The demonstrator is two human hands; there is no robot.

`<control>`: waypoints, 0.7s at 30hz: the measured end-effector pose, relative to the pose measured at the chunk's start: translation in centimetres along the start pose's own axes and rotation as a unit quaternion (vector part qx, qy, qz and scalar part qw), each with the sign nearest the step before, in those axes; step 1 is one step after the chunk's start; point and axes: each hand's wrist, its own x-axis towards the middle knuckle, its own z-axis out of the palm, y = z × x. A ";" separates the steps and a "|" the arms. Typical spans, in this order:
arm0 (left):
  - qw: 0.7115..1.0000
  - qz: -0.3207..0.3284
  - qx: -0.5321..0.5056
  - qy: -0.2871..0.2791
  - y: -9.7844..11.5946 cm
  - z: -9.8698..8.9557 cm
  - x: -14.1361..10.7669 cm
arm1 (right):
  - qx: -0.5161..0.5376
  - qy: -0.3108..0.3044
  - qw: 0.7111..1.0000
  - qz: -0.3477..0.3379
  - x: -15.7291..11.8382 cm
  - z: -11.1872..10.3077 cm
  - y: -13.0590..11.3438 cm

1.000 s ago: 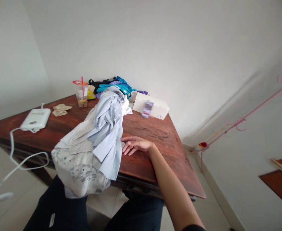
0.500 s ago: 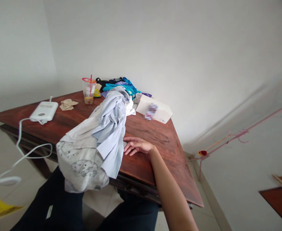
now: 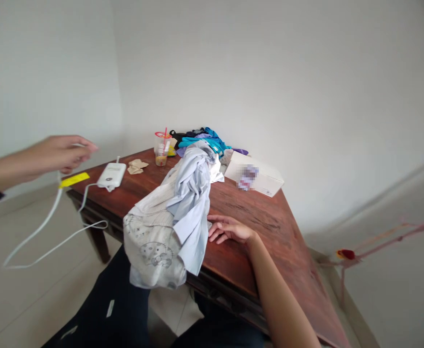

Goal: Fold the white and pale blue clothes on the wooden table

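Note:
My left hand [image 3: 62, 152] is raised at the left of the view, fingers pinched on a white cable [image 3: 47, 224] that carries a yellow tag [image 3: 74, 180]. The cable loops down and runs to a white device [image 3: 112, 175] on the corner of the wooden table [image 3: 266, 232]. My right hand [image 3: 228, 228] rests flat on the table, fingers apart, beside a heap of pale blue and white clothes [image 3: 183, 203]. The heap hangs over the table's near edge, onto my dark trousers [image 3: 118, 309].
At the back of the table stand a plastic cup with a red straw [image 3: 161, 149], a crumpled paper napkin [image 3: 137, 166], a pile of blue and dark clothes [image 3: 204, 139] and a white box [image 3: 253, 174]. A pink rod [image 3: 389, 239] leans by the right wall.
My left hand has come up into view at the left, lifting the white cable with its yellow tag. The view has swung left. My right hand stays flat on the table.

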 end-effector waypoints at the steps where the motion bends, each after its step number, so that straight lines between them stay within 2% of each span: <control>1: 0.999 -0.028 0.017 -0.024 -0.6 0.2 0.0 | -0.003 0.008 1.000 0.001 0.0 0.1 0.0; 2: 0.997 -0.025 0.042 -0.061 -1.1 0.7 0.0 | -0.008 0.012 1.000 0.006 0.0 0.1 0.0; 6: 0.988 -0.021 0.122 -0.088 -1.8 3.5 -0.7 | -0.014 0.017 1.000 0.010 -0.1 0.1 0.2; 10: 0.989 -0.016 0.115 -0.089 -1.2 4.2 -2.4 | -0.012 0.013 1.000 0.006 -0.1 0.2 0.2; 12: 0.990 -0.018 0.121 -0.074 -0.8 4.1 -3.2 | -0.014 0.019 1.000 0.008 -0.1 0.2 0.2; 16: 0.991 0.017 0.129 0.007 -0.1 4.3 -3.6 | -0.014 0.026 0.999 0.017 0.0 0.4 0.0; 21: 0.994 -0.002 0.107 0.027 0.2 3.8 -0.6 | -0.006 0.027 0.999 0.017 0.0 0.4 0.0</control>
